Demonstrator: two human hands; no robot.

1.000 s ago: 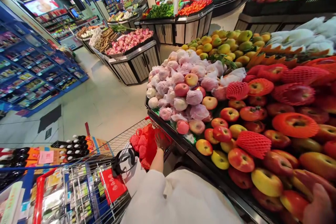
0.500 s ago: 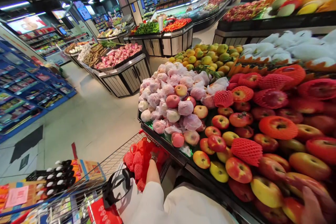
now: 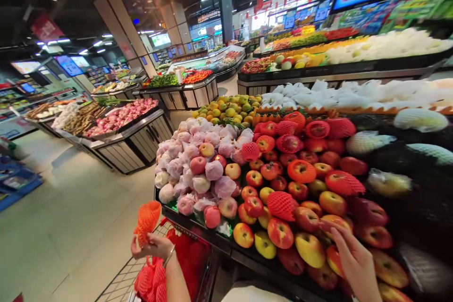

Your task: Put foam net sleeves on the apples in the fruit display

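My left hand (image 3: 153,244) is raised over the shopping cart (image 3: 122,271), its fingers closed around an orange-red foam fruit net (image 3: 146,222). I cannot see whether a fruit is inside that net. Below the hand, more red foam nets (image 3: 151,279) lie in the cart beside a bright red bag (image 3: 189,257). Over the pile of loose apples (image 3: 279,232), my right hand (image 3: 350,255) stretches out its fingers, and the fingertips touch a red-yellow apple (image 3: 335,222). It does not grip the fruit.
Paper-wrapped apples (image 3: 191,163) fill the stand's left corner, with mangoes (image 3: 230,109) behind. White-wrapped fruit (image 3: 311,94) runs along the back. The stand's black edge (image 3: 226,245) lies between cart and apples. Across the aisle stands an onion display (image 3: 122,118).
My left hand has come up from the red nets in the cart, now holding one foam net. My right hand remains over the apples. The view has turned to the right.
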